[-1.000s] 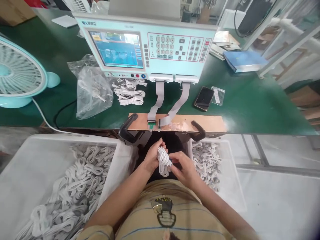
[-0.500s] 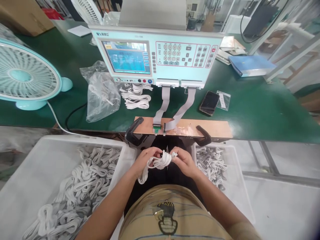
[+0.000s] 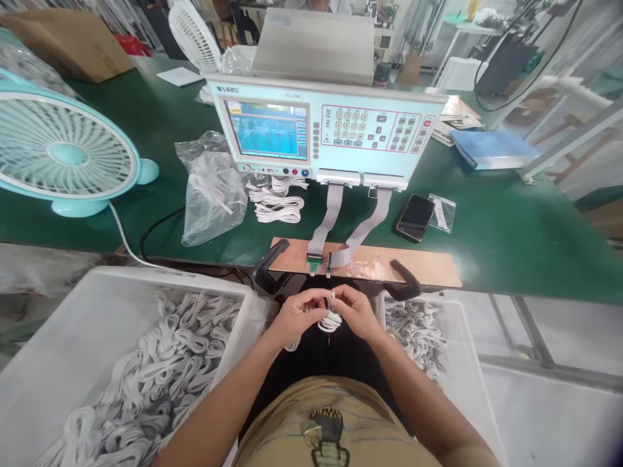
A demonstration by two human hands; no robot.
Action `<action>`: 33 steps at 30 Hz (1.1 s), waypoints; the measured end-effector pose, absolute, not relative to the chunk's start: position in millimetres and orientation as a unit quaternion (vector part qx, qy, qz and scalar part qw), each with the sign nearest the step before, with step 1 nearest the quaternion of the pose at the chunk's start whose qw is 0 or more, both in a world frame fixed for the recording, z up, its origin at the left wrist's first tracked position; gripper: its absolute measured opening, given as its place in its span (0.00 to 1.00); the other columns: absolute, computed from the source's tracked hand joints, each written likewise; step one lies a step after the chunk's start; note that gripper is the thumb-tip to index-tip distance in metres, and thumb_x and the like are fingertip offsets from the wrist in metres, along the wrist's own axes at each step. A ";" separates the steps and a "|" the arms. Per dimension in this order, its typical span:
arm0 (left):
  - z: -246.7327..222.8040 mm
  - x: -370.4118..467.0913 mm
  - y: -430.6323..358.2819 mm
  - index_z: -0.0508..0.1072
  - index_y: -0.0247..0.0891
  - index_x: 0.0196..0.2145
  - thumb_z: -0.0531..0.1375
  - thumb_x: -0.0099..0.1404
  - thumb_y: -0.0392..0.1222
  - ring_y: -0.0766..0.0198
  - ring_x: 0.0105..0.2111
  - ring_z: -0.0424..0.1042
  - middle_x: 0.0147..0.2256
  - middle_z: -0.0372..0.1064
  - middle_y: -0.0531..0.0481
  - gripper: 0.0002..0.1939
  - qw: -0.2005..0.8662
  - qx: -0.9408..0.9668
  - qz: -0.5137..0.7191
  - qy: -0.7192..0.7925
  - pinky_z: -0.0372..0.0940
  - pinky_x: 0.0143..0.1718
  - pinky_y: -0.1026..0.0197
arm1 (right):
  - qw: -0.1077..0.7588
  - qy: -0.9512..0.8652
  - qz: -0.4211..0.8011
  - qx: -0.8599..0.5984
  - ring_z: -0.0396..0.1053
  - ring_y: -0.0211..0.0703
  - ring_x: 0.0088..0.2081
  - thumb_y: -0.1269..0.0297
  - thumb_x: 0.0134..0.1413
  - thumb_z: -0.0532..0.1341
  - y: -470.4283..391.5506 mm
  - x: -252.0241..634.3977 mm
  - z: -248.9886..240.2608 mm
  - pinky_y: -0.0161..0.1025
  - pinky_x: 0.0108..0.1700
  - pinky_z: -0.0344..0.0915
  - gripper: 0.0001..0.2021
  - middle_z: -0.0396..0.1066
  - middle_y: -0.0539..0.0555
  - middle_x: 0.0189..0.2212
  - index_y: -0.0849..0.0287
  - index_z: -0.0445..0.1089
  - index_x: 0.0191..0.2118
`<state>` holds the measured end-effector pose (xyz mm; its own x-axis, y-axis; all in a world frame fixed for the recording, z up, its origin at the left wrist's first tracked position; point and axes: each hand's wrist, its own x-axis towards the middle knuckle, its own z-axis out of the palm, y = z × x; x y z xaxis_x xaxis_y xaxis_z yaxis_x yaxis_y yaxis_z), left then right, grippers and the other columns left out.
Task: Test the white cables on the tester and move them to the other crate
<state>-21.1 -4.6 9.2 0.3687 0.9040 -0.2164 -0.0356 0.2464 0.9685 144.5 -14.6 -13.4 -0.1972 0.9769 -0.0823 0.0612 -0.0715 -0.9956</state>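
Note:
A coiled white cable (image 3: 331,322) is held between my two hands, just below the bench edge. My left hand (image 3: 300,316) is closed round the coil, and a loop of it hangs under that palm. With thumb and fingers pinched, my right hand (image 3: 357,313) grips the cable near its end, close to the left fingertips. Part of the coil is hidden by my fingers. Right above the hands, two small connectors (image 3: 321,269) stick out from a copper-coloured board (image 3: 374,263). Grey ribbon cables (image 3: 363,233) run from them up to a tester (image 3: 335,130) with a lit screen.
A white bin (image 3: 195,275) of coiled cables stands at left, another bin (image 3: 467,350) at right. Black clamps (image 3: 406,279) grip the board. On the green bench (image 3: 511,240) are a fan (image 3: 68,155), a plastic bag (image 3: 214,194), cable coils (image 3: 280,209), a phone (image 3: 415,217) and a blue folder (image 3: 491,149).
The view has shifted, so the bench sits lower and further right. My hands have come closer together, and the left fingers now cover more of the coil.

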 end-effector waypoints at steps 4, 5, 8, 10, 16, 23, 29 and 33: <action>-2.3 -13.7 -2.9 0.73 0.40 0.37 0.64 0.49 0.38 0.73 0.20 0.60 0.24 0.63 0.55 0.15 0.670 0.427 0.396 0.460 0.54 0.20 0.70 | 0.441 -0.523 0.508 -0.522 0.59 0.36 0.26 0.57 0.50 0.59 -12.1 133.6 -18.3 0.34 0.30 0.58 0.10 0.64 0.49 0.24 0.60 0.67 0.30; -4.6 -11.8 -1.8 0.72 0.40 0.37 0.64 0.49 0.39 0.73 0.19 0.59 0.23 0.63 0.56 0.15 0.683 0.397 0.402 0.464 0.54 0.19 0.70 | 0.442 -0.531 0.496 -0.526 0.59 0.36 0.27 0.58 0.51 0.59 -11.7 131.5 -18.7 0.34 0.30 0.58 0.10 0.65 0.49 0.24 0.60 0.67 0.29; -10.2 -7.7 1.8 0.71 0.38 0.32 0.65 0.48 0.42 0.73 0.18 0.60 0.22 0.64 0.56 0.12 0.688 0.339 0.419 0.486 0.54 0.18 0.70 | 0.448 -0.537 0.482 -0.528 0.60 0.36 0.28 0.59 0.51 0.58 -10.9 126.6 -19.1 0.34 0.32 0.58 0.09 0.65 0.50 0.25 0.60 0.68 0.30; -14.1 -7.2 3.3 0.70 0.36 0.26 0.65 0.48 0.43 0.74 0.17 0.58 0.19 0.62 0.57 0.11 0.661 0.337 0.429 0.515 0.51 0.16 0.71 | 0.467 -0.505 0.500 -0.527 0.59 0.36 0.27 0.59 0.52 0.57 -10.1 124.4 -19.3 0.34 0.31 0.58 0.10 0.63 0.49 0.24 0.60 0.67 0.30; -27.5 -13.2 2.9 0.71 0.34 0.27 0.63 0.50 0.48 0.77 0.14 0.52 0.18 0.62 0.57 0.13 0.631 0.354 0.422 0.546 0.46 0.14 0.71 | 0.500 -0.418 0.540 -0.532 0.55 0.32 0.22 0.56 0.49 0.58 -3.2 120.2 -21.7 0.32 0.27 0.55 0.12 0.59 0.46 0.20 0.61 0.66 0.27; -28.3 -29.3 10.6 0.72 0.33 0.27 0.58 0.56 0.51 0.75 0.15 0.53 0.20 0.65 0.54 0.15 0.589 0.481 0.354 0.544 0.48 0.17 0.69 | 0.495 -0.394 0.555 -0.540 0.56 0.32 0.22 0.57 0.47 0.60 0.8 117.9 -19.1 0.32 0.27 0.55 0.11 0.61 0.46 0.19 0.61 0.68 0.27; -15.3 -38.5 16.9 0.69 0.35 0.24 0.52 0.60 0.50 0.72 0.17 0.56 0.21 0.65 0.53 0.17 0.564 0.583 0.292 0.506 0.50 0.19 0.69 | 0.491 -0.382 0.567 -0.540 0.57 0.32 0.22 0.57 0.46 0.61 0.9 117.0 -14.9 0.32 0.26 0.55 0.11 0.63 0.46 0.19 0.61 0.69 0.27; -6.6 -40.8 19.6 0.68 0.35 0.23 0.52 0.61 0.50 0.72 0.18 0.56 0.21 0.65 0.53 0.17 0.570 0.598 0.275 0.492 0.50 0.19 0.68 | 0.493 -0.367 0.574 -0.541 0.57 0.32 0.21 0.57 0.45 0.61 1.4 117.1 -15.2 0.32 0.26 0.55 0.11 0.63 0.46 0.19 0.61 0.70 0.28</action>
<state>-40.8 19.6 -6.6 0.3644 0.9017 -0.2326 0.2745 0.1346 0.9521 117.1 1.4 -15.2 0.0718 0.9631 -0.2593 -0.1678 -0.2447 -0.9550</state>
